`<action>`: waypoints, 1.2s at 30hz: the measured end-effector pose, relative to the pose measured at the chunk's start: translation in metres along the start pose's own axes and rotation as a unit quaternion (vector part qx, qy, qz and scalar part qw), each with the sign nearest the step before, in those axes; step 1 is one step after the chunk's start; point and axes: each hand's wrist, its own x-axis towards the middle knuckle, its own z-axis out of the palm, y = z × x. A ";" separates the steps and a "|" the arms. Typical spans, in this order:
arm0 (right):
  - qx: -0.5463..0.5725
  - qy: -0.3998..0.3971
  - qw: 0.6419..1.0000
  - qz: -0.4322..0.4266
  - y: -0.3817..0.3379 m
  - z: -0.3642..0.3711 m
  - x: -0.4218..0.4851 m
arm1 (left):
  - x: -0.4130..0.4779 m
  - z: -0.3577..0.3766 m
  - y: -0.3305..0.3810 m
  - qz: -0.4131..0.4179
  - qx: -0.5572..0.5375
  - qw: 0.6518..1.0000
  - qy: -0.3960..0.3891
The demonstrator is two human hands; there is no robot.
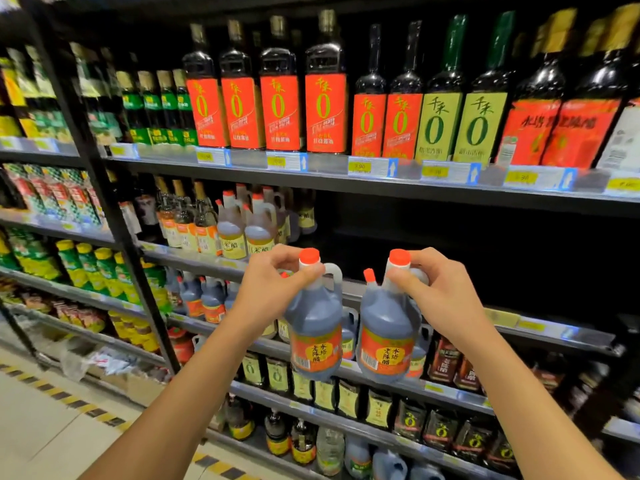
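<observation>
Two-handed now: my left hand [273, 289] pinches left jug [315, 317] by neck, right hand [446, 296] pinches right jug [384, 317] likewise, both before shelf [519, 323]. Reckon full, heavy, slick plastic; handle loops safer.

- Left hand [268, 284] grips the left jug [316, 327] by its neck, below the orange cap.
- Right hand [438, 292] grips the right jug [388, 336] the same way; both jugs hang upright, side by side, apart.
- Dark liquid in both, orange labels facing the camera.
- Behind them: black shelf [381, 181] with tall bottles [325, 88] above, a dark gap beneath.
- Lower left: paler jugs [258, 232] on a shelf; striped floor tape [65, 396].
</observation>
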 end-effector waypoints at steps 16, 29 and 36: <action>0.051 0.042 0.996 -0.054 0.057 0.048 0.112 | 0.126 0.019 -0.072 0.081 -0.047 0.995 0.039; -0.037 0.114 0.985 -0.126 0.068 0.107 0.149 | 0.194 0.000 -0.120 0.182 -0.079 0.980 -0.023; -0.071 0.130 0.982 -0.113 0.074 0.125 0.153 | 0.210 0.000 -0.147 0.186 -0.098 0.976 -0.060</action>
